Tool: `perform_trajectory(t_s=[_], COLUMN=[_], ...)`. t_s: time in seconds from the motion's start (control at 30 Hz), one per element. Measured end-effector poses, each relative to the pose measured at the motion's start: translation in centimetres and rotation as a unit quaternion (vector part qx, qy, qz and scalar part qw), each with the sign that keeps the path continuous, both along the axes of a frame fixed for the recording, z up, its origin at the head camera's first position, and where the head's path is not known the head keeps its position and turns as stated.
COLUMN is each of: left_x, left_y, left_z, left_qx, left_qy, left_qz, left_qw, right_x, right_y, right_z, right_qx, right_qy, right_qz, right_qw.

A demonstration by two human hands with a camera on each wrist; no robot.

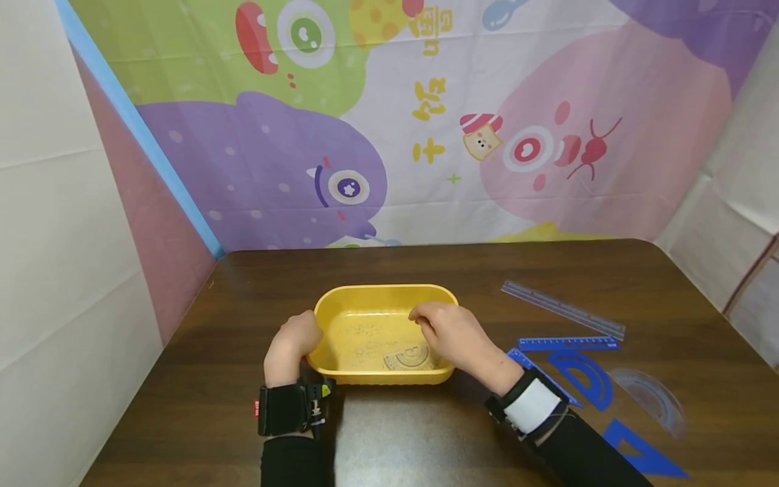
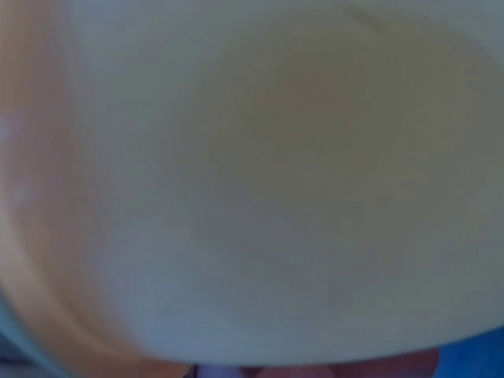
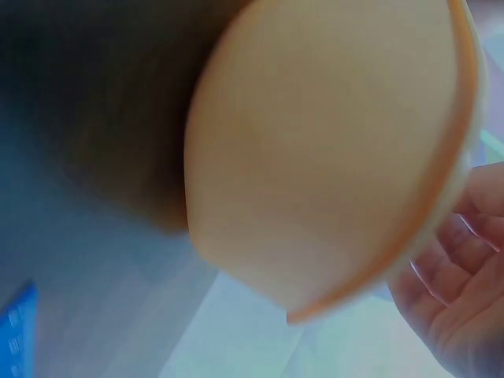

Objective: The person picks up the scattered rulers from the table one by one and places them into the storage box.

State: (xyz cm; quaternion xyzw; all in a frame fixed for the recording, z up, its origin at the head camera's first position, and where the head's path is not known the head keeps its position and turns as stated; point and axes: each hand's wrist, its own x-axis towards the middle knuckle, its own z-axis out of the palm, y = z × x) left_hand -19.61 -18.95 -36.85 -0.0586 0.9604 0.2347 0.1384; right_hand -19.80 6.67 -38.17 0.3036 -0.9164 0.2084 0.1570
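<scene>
A yellow plastic basin (image 1: 389, 376) stands on the table. My left hand (image 1: 295, 341) grips its left rim, fingers bent over the edge. Basin wall (image 2: 299, 197) fills the left wrist view, with a sliver of fingers at the bottom. Over the basin's right side my right hand (image 1: 453, 338) reaches in with bent fingers, its fingertips above the basin floor. In the right wrist view that hand (image 3: 461, 283) shows beyond the rim, partly hidden; I cannot tell whether it pinches anything. A clear drawing template with a protractor arc (image 1: 409, 358) lies at the basin's front right.
To the right lie a clear ruler (image 1: 562, 310), a blue ruler (image 1: 567, 343), a blue protractor (image 1: 584, 380), a clear protractor (image 1: 654, 399) and a blue set square (image 1: 645, 454). Another blue straight-edged piece (image 1: 562, 392) is partly under my right forearm. A cartoon cloth (image 1: 426, 203) hangs behind the table.
</scene>
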Motion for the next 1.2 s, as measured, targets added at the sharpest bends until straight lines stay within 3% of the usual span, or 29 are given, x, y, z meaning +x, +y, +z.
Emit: perform_trajectory(t_s=[0.43,0.67,1.0,1.2], left_x=[-0.1,-0.2,-0.4,-0.4], left_y=[0.1,0.0,-0.1,-0.2], left_z=[0.1,0.1,0.0,0.1], left_qx=[0.004,0.001,0.006,0.010], left_qy=[-0.004,-0.001,0.000,-0.001], left_qz=[-0.002,0.000,0.000,0.004], left_qw=[1.0000,1.0000,1.0000,0.9999], right_x=[-1.0,-1.9,-2.7,-3.5], right_y=[2.5,4.2,6.4,8.1], right_z=[1.4,1.8,1.6,1.3], right_qx=[-0.003,-0.030,-0.017,-0.010], right_qy=[0.037,0.055,0.015,-0.028], right_qz=[-0.037,-0.062,-0.078,-0.118], right_qw=[0.999,0.996,0.997,0.993])
